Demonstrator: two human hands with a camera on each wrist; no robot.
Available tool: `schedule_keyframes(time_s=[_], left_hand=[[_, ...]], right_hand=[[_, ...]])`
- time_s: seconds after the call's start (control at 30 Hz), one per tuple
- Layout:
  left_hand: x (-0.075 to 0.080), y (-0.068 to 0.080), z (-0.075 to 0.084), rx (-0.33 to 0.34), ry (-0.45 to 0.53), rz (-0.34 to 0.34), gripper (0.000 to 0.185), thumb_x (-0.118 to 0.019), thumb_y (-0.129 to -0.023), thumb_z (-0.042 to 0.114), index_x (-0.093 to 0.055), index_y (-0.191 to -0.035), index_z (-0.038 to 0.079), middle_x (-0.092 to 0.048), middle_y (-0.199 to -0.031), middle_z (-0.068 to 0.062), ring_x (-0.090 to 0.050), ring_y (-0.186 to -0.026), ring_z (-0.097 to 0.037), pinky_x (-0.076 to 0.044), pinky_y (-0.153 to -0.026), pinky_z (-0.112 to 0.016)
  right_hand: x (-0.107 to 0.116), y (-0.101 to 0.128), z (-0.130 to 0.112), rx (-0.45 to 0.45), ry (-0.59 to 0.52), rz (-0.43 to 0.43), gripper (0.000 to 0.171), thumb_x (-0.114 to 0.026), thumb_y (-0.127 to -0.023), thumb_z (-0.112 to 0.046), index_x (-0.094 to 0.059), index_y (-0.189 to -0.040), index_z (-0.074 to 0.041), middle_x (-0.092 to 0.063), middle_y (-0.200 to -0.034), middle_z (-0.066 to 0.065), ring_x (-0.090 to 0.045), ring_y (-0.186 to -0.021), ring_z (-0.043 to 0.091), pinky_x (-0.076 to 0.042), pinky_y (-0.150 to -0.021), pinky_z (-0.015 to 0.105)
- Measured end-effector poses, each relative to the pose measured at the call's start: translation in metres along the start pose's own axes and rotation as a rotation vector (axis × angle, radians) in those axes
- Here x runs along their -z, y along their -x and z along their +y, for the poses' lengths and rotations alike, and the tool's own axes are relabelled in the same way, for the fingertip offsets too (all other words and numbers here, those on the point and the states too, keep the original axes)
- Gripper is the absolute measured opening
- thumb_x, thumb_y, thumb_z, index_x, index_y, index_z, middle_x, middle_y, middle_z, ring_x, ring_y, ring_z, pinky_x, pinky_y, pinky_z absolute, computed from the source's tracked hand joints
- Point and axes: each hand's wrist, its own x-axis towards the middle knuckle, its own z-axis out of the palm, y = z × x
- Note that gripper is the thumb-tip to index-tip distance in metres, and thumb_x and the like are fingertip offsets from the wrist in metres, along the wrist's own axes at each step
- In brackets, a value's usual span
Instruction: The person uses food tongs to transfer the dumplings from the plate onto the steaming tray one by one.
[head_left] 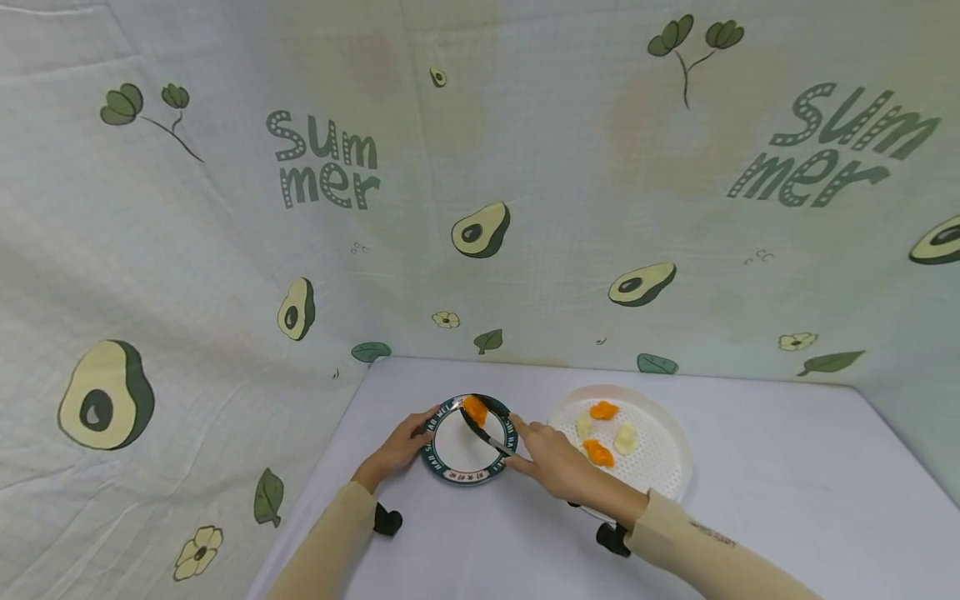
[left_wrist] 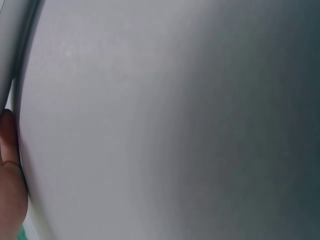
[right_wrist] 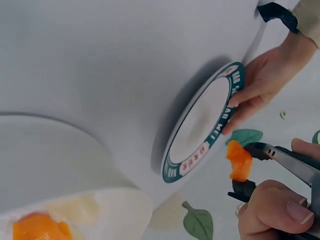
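Orange piece [head_left: 474, 409] is clamped in black tongs [head_left: 483, 432] squeezed by right hand [head_left: 551, 458], over far rim of small plate [head_left: 467, 475] steadied in left hand [head_left: 397, 448] grip; best lowered to plate centre before release.

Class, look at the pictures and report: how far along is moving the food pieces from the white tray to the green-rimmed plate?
Done: nothing lies on the green-rimmed plate yet. In hand: the right hand grips black tongs pinching an orange piece over the plate, whose rim the left hand holds. Left: four pieces, two orange and two pale yellow, on the white perforated tray.
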Motion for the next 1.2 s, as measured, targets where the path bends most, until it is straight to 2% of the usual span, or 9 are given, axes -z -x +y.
schedule_keyframes(time_s=[0.33,0.57,1.0,1.2], left_hand=[[-0.002,-0.003,0.003,0.016,-0.019,0.002,0.053,-0.056,-0.102,0.011,-0.042,-0.153,0.019,-0.046,-0.145,-0.017,-0.037,-0.138,-0.041,-0.029,-0.114,-0.057],[-0.002,-0.001,0.003,-0.007,0.006,0.004,0.053,-0.055,-0.102,0.009,-0.043,-0.152,0.016,-0.047,-0.144,-0.018,-0.037,-0.138,-0.041,-0.028,-0.114,-0.057],[0.001,0.002,0.003,-0.009,0.012,0.006,0.053,-0.055,-0.102,0.011,-0.042,-0.153,0.016,-0.046,-0.146,-0.018,-0.035,-0.139,-0.042,-0.027,-0.114,-0.058],[-0.002,0.006,0.006,-0.01,0.003,0.002,0.052,-0.055,-0.102,0.01,-0.042,-0.153,0.014,-0.047,-0.144,-0.018,-0.038,-0.137,-0.041,-0.028,-0.114,-0.058]], right_hand=[[0.011,0.016,0.009,-0.011,0.006,0.048,0.067,-0.071,-0.094,-0.027,-0.043,-0.147,0.005,-0.059,-0.127,0.029,-0.064,-0.094,0.029,-0.059,-0.076,0.043],[0.024,0.032,0.015,-0.01,0.041,0.081,0.066,-0.071,-0.094,-0.029,-0.045,-0.146,0.002,-0.06,-0.125,0.027,-0.064,-0.105,0.035,-0.057,-0.083,0.048],[0.051,0.069,0.032,0.028,0.088,0.125,0.064,-0.07,-0.095,-0.025,-0.045,-0.144,0.006,-0.061,-0.122,0.029,-0.063,-0.106,0.042,-0.054,-0.088,0.055],[0.061,0.087,0.046,0.004,0.063,0.114,0.066,-0.069,-0.095,-0.027,-0.043,-0.146,0.006,-0.059,-0.127,0.031,-0.059,-0.113,0.046,-0.051,-0.09,0.059]])
